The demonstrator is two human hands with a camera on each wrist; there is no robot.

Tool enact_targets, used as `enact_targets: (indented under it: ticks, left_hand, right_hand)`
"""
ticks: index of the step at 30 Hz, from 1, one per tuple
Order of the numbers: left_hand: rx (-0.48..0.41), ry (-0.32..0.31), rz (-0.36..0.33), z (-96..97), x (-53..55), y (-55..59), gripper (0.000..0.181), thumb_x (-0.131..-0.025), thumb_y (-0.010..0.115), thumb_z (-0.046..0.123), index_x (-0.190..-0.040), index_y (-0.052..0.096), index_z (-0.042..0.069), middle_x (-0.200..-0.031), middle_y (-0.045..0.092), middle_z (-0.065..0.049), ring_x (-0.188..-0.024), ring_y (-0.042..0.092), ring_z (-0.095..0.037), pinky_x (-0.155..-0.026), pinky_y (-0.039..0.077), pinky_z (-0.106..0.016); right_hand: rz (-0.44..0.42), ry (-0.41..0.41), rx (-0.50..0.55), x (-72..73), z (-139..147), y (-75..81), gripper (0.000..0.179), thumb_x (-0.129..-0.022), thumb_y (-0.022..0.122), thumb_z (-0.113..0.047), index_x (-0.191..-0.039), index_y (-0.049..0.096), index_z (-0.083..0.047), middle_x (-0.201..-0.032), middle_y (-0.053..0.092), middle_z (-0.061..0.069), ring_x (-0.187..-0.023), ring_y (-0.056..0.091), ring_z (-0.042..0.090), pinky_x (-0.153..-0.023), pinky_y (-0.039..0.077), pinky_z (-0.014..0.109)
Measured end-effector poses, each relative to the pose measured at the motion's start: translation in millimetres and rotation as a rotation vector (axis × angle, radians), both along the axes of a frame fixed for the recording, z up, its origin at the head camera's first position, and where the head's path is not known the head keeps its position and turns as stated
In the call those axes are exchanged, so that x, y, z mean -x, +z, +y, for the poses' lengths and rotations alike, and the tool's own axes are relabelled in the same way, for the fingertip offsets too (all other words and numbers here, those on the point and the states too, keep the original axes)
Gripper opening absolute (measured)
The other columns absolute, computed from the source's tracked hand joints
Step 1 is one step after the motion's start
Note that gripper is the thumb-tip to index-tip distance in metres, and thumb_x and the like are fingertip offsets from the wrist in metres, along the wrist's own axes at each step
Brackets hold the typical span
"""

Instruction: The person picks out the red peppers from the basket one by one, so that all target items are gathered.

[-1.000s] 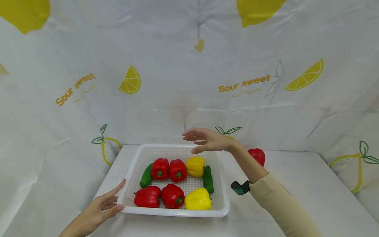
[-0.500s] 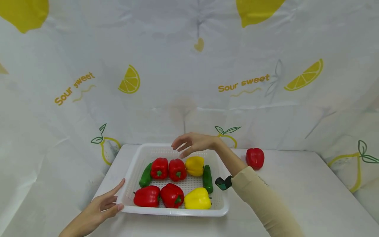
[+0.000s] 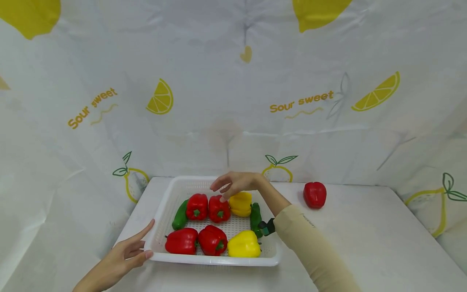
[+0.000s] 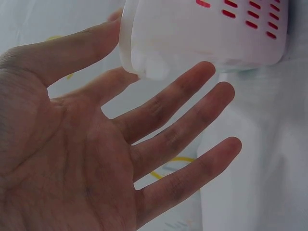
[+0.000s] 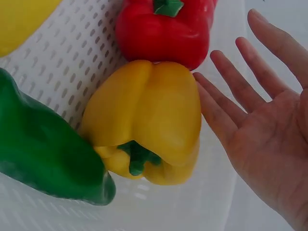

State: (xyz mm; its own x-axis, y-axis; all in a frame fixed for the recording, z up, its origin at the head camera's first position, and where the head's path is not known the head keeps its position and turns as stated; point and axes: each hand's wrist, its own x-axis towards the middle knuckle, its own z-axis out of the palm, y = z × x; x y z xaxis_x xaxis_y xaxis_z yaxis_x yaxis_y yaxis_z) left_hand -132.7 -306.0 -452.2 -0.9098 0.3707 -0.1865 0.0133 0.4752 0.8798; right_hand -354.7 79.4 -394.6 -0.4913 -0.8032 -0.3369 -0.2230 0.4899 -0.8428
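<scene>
Basket: the white basket point(image 3: 215, 261) is sitting on the table point(image 3: 365, 231), its back rim lying near the table's back edge.
Back row: one red pepper point(image 3: 197, 207), a second red pepper point(image 3: 219, 211) and the back yellow pepper point(image 3: 240, 205) are lying between the left green vegetable point(image 3: 180, 215) and the right green vegetable point(image 3: 256, 215).
Front row: a third red pepper point(image 3: 181, 241), a fourth red pepper point(image 3: 213, 241) and the front yellow pepper point(image 3: 244, 244) are resting along the front wall.
Outside: a fifth red pepper point(image 3: 315, 195) is resting on the table, right of the basket and well apart.
Left hand: the left hand point(image 3: 122, 256) is spreading nearly straight fingers, thumb and index touching the rim at the front-left corner.
Right hand: the right hand point(image 3: 237, 182) is hovering above the back row, fingers apart and loosely bent, gripping nothing.
Room: perforated floor is showing between the rows; the table is stretching widest on the right.
</scene>
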Motion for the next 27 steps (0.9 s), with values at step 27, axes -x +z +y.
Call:
enact_targets:
  ticks: [27]
  left_hand:
    - [-0.03,-0.018,0.009,-0.4,1.1,-0.8,0.081,-0.112,0.06,0.02,-0.175,0.009,0.014,-0.143,0.065,-0.028,-0.113,0.07,0.006,-0.093,0.065,-0.025]
  right_hand:
    - [0.016,-0.053,-0.192,-9.4,-19,-13.9,0.066,-0.085,0.09,-0.015,-0.145,0.063,-0.025,-0.157,0.06,0.013,-0.143,0.057,0.03,-0.121,0.05,0.059]
